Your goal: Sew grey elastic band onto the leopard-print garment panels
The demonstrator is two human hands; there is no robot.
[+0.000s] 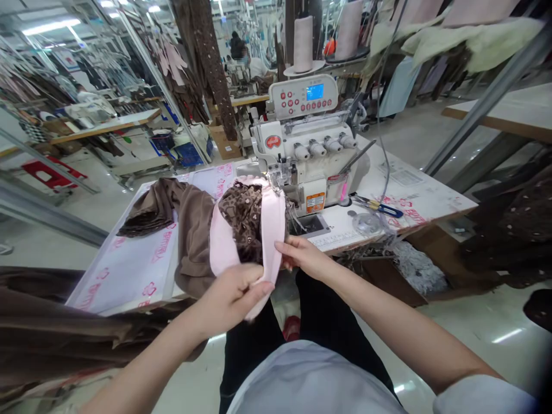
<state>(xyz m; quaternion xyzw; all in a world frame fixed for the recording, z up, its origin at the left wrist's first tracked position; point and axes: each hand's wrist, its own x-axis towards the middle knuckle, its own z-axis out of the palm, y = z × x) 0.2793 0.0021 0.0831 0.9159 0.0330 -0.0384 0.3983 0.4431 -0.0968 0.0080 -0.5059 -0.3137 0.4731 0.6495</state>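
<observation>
A brown garment lies across the left of the sewing table, with a pink fabric band around its opening and dark patterned cloth inside. The band's far edge runs under the presser foot area of a white overlock machine. My left hand is closed on the near end of the pink band, thumb on top. To its right, my right hand pinches the band's right edge between thumb and fingers, just in front of the machine. The needle itself is too small to make out.
Snips with blue-and-yellow handles lie right of the machine beside a clear round plastic piece. Thread cones stand behind. Below the table's right side is a box of thread scraps. A metal post rises at right.
</observation>
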